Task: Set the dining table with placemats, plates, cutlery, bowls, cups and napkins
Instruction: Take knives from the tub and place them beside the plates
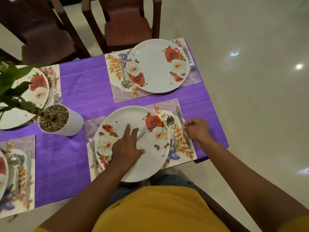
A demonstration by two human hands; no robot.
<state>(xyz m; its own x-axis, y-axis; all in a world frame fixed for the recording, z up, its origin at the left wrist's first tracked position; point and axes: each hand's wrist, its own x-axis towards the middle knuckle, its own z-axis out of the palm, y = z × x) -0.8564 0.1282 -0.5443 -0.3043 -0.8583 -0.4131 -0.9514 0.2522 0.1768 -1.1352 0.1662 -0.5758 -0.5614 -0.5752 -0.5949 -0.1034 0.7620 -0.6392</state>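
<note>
A white cylindrical pot of gravel with a green leafy plant stands at nine o'clock; two dark-brown wooden chairs at twelve.

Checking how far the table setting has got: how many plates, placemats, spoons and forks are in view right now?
Plates: 4
Placemats: 4
Spoons: 3
Forks: 3
Total: 14
Two plates at the left edge are only partly in view, so more cutlery may be hidden there.
</note>
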